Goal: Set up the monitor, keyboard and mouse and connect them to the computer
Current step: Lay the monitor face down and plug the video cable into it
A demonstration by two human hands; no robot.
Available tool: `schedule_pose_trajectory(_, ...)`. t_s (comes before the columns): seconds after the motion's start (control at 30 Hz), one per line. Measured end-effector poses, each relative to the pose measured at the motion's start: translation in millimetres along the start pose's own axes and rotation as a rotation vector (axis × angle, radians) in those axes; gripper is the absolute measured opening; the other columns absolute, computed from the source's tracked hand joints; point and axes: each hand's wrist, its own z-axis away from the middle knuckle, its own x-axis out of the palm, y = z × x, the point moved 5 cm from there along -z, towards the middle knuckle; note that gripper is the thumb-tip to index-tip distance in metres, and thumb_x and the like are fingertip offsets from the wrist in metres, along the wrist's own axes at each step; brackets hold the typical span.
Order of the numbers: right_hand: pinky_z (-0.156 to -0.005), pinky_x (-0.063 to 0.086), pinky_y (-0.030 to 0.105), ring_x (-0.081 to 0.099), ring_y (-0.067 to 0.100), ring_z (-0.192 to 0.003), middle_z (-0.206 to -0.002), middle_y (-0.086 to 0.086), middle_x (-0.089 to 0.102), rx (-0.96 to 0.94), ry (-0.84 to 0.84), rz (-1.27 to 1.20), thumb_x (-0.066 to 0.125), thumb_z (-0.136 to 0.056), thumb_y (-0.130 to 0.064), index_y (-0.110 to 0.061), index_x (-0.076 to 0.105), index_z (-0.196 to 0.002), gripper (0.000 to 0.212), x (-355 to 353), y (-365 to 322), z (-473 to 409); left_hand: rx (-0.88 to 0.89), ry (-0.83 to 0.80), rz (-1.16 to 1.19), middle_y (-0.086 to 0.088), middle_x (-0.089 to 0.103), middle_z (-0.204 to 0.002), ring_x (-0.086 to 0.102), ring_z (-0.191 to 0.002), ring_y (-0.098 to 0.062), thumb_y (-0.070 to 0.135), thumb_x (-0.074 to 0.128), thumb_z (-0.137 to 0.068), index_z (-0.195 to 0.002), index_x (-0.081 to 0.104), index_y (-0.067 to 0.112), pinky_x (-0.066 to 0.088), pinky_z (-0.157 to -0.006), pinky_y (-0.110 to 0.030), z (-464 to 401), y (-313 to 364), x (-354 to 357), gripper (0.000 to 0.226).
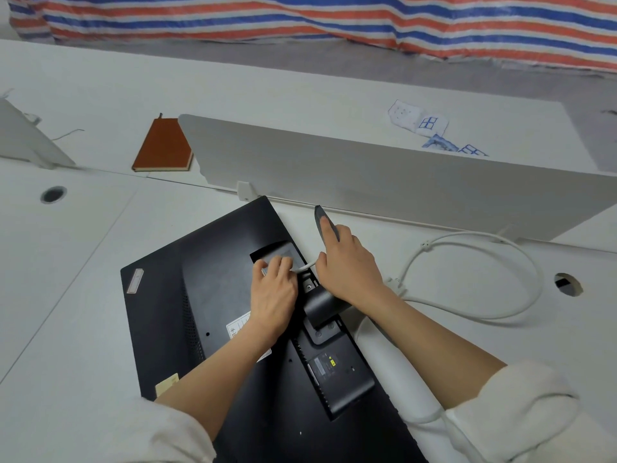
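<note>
Lying face down on the white worktop (83,295), black monitor (173,312); left hand (273,292) pinching a white cable (484,315) at its back, grip clamped; right hand (347,262) resting on the stand (321,304), fingers straight, grip apart.

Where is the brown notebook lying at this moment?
In the head view the brown notebook lies flat on the white desk at the upper left, just left of the white divider panel and beyond the black monitor.
</note>
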Motion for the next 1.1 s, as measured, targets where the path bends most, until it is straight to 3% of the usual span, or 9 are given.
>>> schedule_pose_trajectory(0.1, -0.077, 0.037, 0.035, 0.046, 0.032, -0.110, -0.138, 0.013, 0.034, -0.005, -0.002, 0.005, 0.039, -0.092, -0.019, -0.015, 0.010, -0.149, 0.064, 1, 0, 1, -0.139, -0.116, 0.262, -0.007, 0.062, -0.098, 0.056, -0.088, -0.027, 0.012, 0.080, -0.064, -0.066, 0.070, 0.017, 0.033, -0.077, -0.039, 0, -24, 7, 0.011)
schedule_pose_trajectory(0.17, -0.081, 0.039, 0.037, 0.046, 0.033, -0.111, -0.138, 0.013, 0.034, -0.007, 0.001, 0.010, 0.039, -0.092, -0.020, -0.014, 0.010, -0.149, 0.064, 0, -1, 1, -0.269, -0.146, 0.443, -0.004, 0.063, -0.099, 0.056, -0.091, -0.026, 0.021, 0.073, -0.078, -0.078, 0.073, 0.020, 0.038, -0.076, -0.038, -5, -45, 5, 0.002)
schedule_pose_trajectory(0.3, -0.083, 0.040, 0.038, 0.045, 0.032, -0.112, -0.138, 0.014, 0.033, -0.009, 0.004, 0.014, 0.039, -0.092, -0.021, -0.013, 0.010, -0.149, 0.065, 0, -2, 1, -0.443, -0.311, 0.569, -0.002, 0.062, -0.090, 0.056, -0.090, -0.021, 0.031, 0.064, -0.086, -0.087, 0.072, 0.019, 0.043, -0.076, -0.033, -22, -68, 15, 0.014)
schedule_pose_trajectory(0.47, -0.084, 0.040, 0.037, 0.045, 0.032, -0.113, -0.138, 0.014, 0.033, -0.009, 0.005, 0.017, 0.040, -0.092, -0.022, -0.013, 0.010, -0.149, 0.064, -1, -2, 1, -0.382, -0.498, 0.434, 0.006, 0.067, -0.091, 0.057, -0.094, -0.017, 0.041, 0.067, -0.081, -0.080, 0.071, 0.024, 0.040, -0.082, -0.034, -35, -61, 26, 0.018)
schedule_pose_trajectory(0.77, -0.081, 0.040, 0.037, 0.046, 0.031, -0.109, -0.135, 0.014, 0.036, -0.006, 0.007, 0.019, 0.041, -0.091, -0.021, -0.014, 0.011, -0.149, 0.065, 1, -1, 1, -0.073, -0.599, 0.097, -0.004, 0.057, -0.111, 0.046, -0.110, -0.024, 0.026, 0.044, -0.093, -0.101, 0.064, 0.015, 0.029, -0.082, -0.033, -49, -43, 22, 0.024)
schedule_pose_trajectory(0.93, -0.081, 0.040, 0.037, 0.046, 0.031, -0.109, -0.135, 0.013, 0.035, -0.007, 0.010, 0.018, 0.041, -0.091, -0.021, -0.014, 0.011, -0.149, 0.066, 1, -2, 1, -0.168, -0.609, 0.164, -0.004, 0.059, -0.108, 0.048, -0.111, -0.024, 0.041, 0.051, -0.090, -0.103, 0.069, 0.019, 0.034, -0.088, -0.036, -48, -49, 21, 0.031)
schedule_pose_trajectory(1.1, -0.081, 0.040, 0.037, 0.046, 0.031, -0.109, -0.135, 0.013, 0.035, -0.005, 0.008, 0.011, 0.040, -0.090, -0.020, -0.014, 0.011, -0.149, 0.066, 0, -2, 1, -0.189, -0.576, 0.190, -0.004, 0.055, -0.109, 0.048, -0.110, -0.024, 0.035, 0.055, -0.090, -0.105, 0.067, 0.018, 0.033, -0.086, -0.035, -48, -47, 22, 0.026)
